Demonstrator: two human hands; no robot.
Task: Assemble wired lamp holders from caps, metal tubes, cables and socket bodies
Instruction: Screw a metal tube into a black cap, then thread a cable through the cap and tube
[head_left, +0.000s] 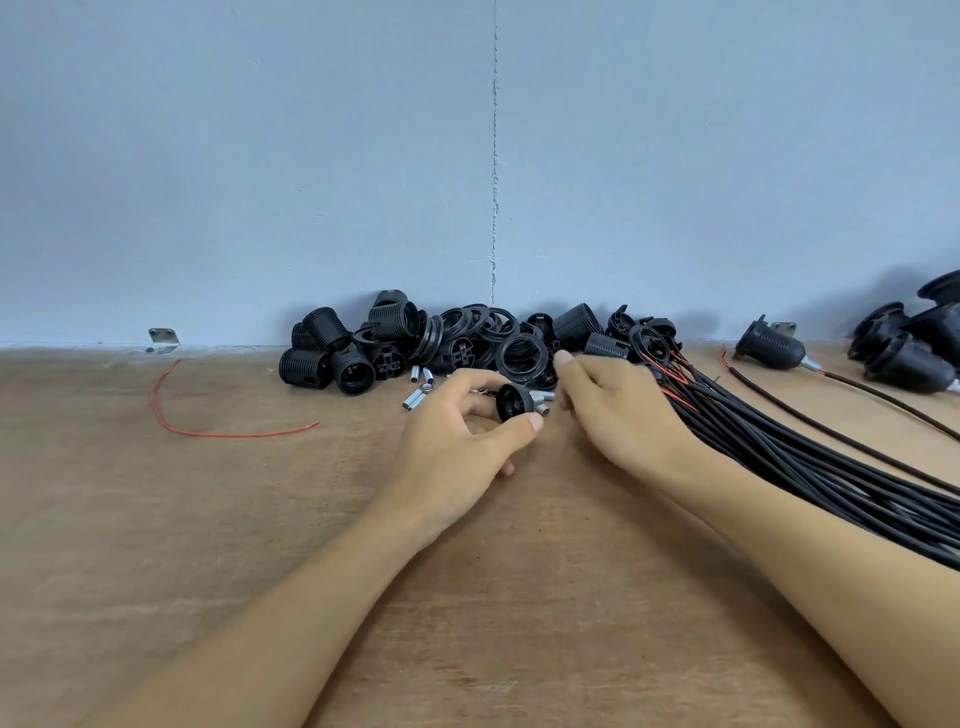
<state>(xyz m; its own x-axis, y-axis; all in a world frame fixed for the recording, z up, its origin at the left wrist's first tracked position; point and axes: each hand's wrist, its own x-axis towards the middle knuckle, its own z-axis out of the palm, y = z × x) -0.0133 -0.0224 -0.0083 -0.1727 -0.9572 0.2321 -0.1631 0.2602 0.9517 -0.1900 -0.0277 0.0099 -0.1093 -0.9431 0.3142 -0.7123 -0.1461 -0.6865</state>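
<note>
A: L hand (457, 441) pinched the cap (515, 402) at 12, thumb + fingers round it. R hand (618, 410)?
B: Fingers curled by the metal tubes (414, 399), just at 1. Couldn't tell if it held one
A: Risk?
B: A tube could've rolled off, or knuckles snagged the cables (779, 452) at 2 and dragged the socket bodies (363, 348) beyond
</note>
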